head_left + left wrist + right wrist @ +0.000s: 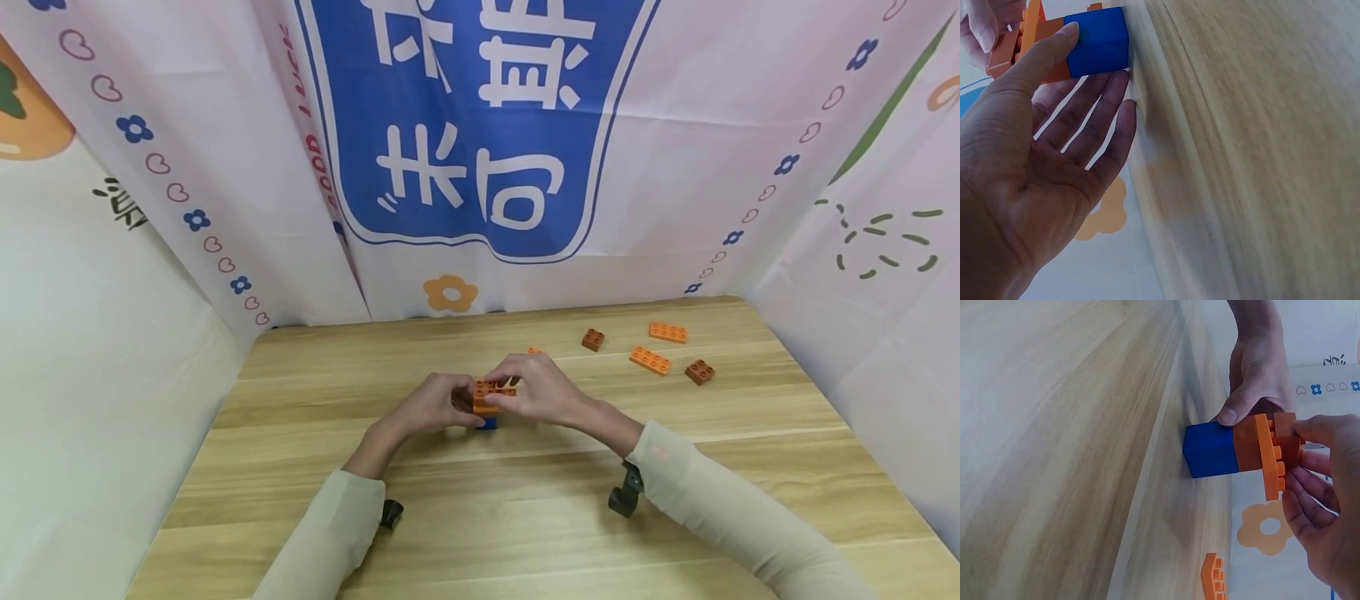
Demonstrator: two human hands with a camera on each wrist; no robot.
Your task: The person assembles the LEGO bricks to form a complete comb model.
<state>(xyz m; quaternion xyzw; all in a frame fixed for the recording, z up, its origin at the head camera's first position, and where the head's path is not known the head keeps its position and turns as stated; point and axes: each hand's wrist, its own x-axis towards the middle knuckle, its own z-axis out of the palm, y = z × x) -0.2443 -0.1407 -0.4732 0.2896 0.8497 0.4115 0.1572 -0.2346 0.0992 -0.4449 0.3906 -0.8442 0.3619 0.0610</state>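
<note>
Brick stack (1247, 449) stands upright at the counter (525, 517), center of head frame, long axis vertical between equally near hands: left hand (429, 405) grips its lower part, right hand (546, 392) fingers pinch top brown brick (1289, 436), seating unclear.

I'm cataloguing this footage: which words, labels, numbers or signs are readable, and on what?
"未来可期": white, on the cloth's blue panel.
"GOOD LUCK": red, creased, on the cloth beside that panel.
Black lettering on the cloth at left: too unclear to read.
Bricks: no lettering that I can make out.
</note>
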